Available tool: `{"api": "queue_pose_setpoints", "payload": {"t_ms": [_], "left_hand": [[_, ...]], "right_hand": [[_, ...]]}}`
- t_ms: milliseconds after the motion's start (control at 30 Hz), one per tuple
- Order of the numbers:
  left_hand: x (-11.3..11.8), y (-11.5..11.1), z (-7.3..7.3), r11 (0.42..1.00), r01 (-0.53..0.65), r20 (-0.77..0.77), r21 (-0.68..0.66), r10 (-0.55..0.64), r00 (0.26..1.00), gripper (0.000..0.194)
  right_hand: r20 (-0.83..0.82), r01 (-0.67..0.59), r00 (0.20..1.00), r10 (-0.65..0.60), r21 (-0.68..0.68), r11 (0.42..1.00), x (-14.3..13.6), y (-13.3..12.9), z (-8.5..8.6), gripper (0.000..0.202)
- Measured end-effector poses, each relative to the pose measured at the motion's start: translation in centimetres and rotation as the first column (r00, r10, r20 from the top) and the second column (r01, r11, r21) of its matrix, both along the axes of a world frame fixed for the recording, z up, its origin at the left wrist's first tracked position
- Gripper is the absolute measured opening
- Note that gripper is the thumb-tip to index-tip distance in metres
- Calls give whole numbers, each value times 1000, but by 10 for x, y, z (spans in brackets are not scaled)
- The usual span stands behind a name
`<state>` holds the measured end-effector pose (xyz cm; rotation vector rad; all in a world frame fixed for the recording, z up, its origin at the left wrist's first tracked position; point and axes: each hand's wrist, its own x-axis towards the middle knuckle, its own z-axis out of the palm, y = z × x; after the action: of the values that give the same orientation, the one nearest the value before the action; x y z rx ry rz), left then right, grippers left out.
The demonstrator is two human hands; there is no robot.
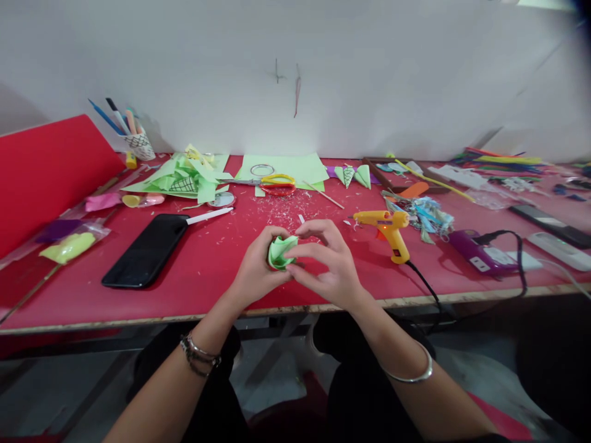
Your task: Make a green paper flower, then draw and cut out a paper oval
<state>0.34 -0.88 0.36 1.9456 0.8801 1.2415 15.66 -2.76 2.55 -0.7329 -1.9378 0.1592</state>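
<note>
A light green rolled paper piece, shaped like a rosebud with layered folds on top, is held over the front part of the table. My left hand wraps round its side and grips it. From the right, my right hand touches its rim with curved fingertips; its fingers are bent and somewhat apart, and I cannot tell whether they pinch the paper. A yellow glue gun lies to the right of my right hand, its cord running off the table's front edge.
A black phone lies to the left. Scissors, green paper sheets and a heap of green scraps are behind. Small green cones stand near a brown tray. A purple power box is at right.
</note>
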Motion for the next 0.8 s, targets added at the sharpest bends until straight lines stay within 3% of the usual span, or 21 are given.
{"api": "queue_pose_setpoints", "payload": {"t_ms": [100,267,367,600,800], "left_hand": [[0,0,-1,1000,-11,20,-6,11,1000,35],[2,1,-2,998,-22,63,58,18,998,37],[4,1,-2,998,6,118,67,-14,993,34],[6,1,0,969,162,276,-189,-106,955,32],[6,0,5,865,247,263,-436,-140,955,32]], "right_hand": [[-2,1,1000,-1,14,1000,0,0,-1,12],[-51,-50,998,48,-26,998,0,1,-4,42],[-55,-97,994,95,-42,994,-2,3,-7,47],[-59,-51,997,46,-87,995,-6,2,-12,34],[-107,-29,994,14,-134,991,-7,2,-10,27]]}}
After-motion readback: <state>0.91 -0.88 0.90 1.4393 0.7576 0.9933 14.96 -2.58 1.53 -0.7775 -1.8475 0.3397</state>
